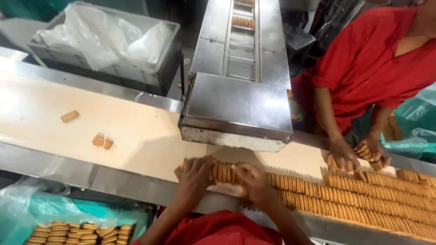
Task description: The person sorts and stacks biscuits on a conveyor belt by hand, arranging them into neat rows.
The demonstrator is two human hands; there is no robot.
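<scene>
Biscuit stack (222, 172), standing on edge at the belt's (136, 131) near side, is pinched endwise between left hand (193, 174) and right hand (252, 181); uneven squeeze likely buckles the row, spilling biscuits over the near edge.

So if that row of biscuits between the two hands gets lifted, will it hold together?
Probably only under end pressure: the row of biscuits is separate thin pieces standing on edge, squeezed between left hand and right hand. Likely brittle too; broken pieces lie on the belt.

A biscuit factory, long cream conveyor belt (136, 131), rows of round brown biscuits (363, 199) standing on edge, shiny steel feeding machine (238, 102), workers in red shirts (368, 59)
</scene>
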